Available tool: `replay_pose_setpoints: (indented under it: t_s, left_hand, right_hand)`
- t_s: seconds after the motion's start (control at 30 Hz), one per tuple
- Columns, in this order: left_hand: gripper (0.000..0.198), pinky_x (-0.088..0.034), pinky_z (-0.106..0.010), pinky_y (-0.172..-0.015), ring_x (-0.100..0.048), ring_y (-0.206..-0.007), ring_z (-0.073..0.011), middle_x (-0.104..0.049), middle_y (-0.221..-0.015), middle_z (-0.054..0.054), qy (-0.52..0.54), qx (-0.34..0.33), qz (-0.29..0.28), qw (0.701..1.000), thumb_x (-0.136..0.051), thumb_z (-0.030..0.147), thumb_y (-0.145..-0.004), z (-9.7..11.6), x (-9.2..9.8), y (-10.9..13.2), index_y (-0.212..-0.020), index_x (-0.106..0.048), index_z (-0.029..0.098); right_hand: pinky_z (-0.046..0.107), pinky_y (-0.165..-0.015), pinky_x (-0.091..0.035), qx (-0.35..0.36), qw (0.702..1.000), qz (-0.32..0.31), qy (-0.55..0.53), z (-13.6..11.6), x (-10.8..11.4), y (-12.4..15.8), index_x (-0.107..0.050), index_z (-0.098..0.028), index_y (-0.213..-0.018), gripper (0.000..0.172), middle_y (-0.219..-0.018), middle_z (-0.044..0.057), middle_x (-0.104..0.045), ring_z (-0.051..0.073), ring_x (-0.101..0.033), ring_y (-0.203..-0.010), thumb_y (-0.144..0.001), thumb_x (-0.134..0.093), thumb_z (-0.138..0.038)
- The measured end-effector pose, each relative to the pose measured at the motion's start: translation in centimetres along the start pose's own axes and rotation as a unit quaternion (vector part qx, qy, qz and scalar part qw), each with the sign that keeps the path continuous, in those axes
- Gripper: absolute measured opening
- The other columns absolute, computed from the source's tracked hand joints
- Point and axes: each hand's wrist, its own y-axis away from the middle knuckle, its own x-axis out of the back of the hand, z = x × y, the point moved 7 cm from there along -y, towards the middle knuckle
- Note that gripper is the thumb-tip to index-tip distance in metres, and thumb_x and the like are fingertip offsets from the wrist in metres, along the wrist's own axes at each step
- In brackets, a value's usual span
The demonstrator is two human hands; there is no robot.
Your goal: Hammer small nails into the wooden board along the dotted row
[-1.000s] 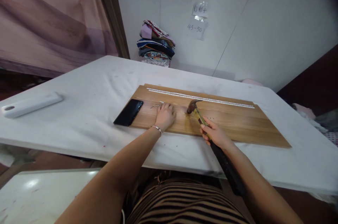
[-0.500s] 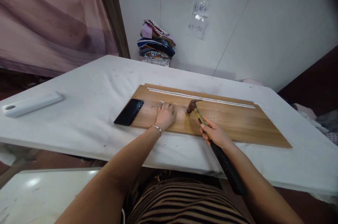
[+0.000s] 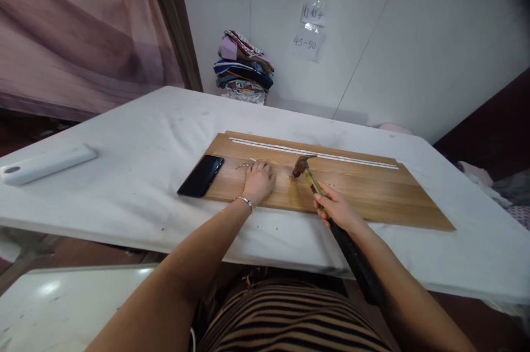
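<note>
My right hand (image 3: pixel 335 205) is wrapped round the yellow-and-black handle of a claw hammer (image 3: pixel 317 186). The hammer's rusty head hovers low over a wooden board (image 3: pixel 397 197), beside a small nail-like bit of metal (image 3: pixel 291 176). Whether the two touch, I cannot tell. To the left, my left hand (image 3: pixel 259 179) lies palm down on the board, its fingers resting on the wood. Just beyond its fingertips is a little bunch of thin nails (image 3: pixel 245 164), partly covered by the hand. Several tiny dark dots (image 3: pixel 332 185) show on the board right of the hammer head.
Two white measuring strips (image 3: pixel 314 153) run along the board's far edge. A black phone (image 3: pixel 201 176) overlaps its left end. On the white-covered table (image 3: pixel 136 175) lies a white long-handled object (image 3: pixel 49 164). Folded cloths (image 3: pixel 244 67) are stacked by the wall.
Both hands and the hammer stay in place over the board. The whole view has shifted very slightly.
</note>
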Motion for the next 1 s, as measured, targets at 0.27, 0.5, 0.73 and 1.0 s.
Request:
replay_pose_setpoints:
  t_s: [0.27,0.5,0.73,1.0]
  left_hand:
    - [0.025,-0.034,-0.044,-0.109,-0.050,-0.127,-0.0291,-0.061,-0.132,-0.013,-0.005,0.005,-0.008,1.000,-0.049,0.027,-0.093,0.1,0.1,0.1,-0.109,-0.066,0.018]
    - [0.024,-0.036,-0.044,-0.108,-0.051,-0.126,-0.0284,-0.062,-0.130,-0.013,0.003,0.008,-0.003,1.000,-0.049,0.026,-0.092,0.2,0.3,0.0,-0.105,-0.068,0.017]
    - [0.027,-0.038,-0.041,-0.111,-0.058,-0.121,-0.0242,-0.069,-0.122,-0.011,0.170,-0.005,0.027,0.985,-0.048,0.023,-0.093,0.2,1.8,0.1,-0.110,-0.068,0.017]
    - [0.038,-0.055,-0.029,-0.070,-0.067,-0.074,-0.0162,-0.070,-0.103,-0.011,0.638,0.136,-0.096,0.752,-0.051,0.051,-0.095,6.8,4.1,-2.5,-0.104,-0.061,0.015]
  right_hand:
    - [0.020,-0.033,-0.034,-0.002,1.000,0.002,0.002,0.2,0.0,-0.1,-0.051,-0.022,-0.132,0.063,-0.068,-0.008,-0.051,0.007,-0.043,-0.042,-0.075,-0.067,-0.043]
    - [0.020,-0.032,-0.034,0.001,1.000,0.003,-0.014,0.3,0.0,-0.3,-0.051,-0.021,-0.128,0.062,-0.067,-0.009,-0.051,0.007,-0.042,-0.041,-0.073,-0.069,-0.044]
    - [0.019,-0.032,-0.036,0.033,0.999,0.023,-0.022,-1.5,0.1,-0.4,-0.053,-0.023,-0.129,0.060,-0.067,-0.008,-0.051,0.007,-0.044,-0.042,-0.074,-0.068,-0.042]
    - [0.023,-0.040,-0.044,0.131,0.986,0.090,0.044,-4.9,-2.5,-2.0,-0.040,-0.027,-0.152,0.068,-0.066,-0.007,-0.053,0.010,-0.046,-0.044,-0.085,-0.054,-0.034]
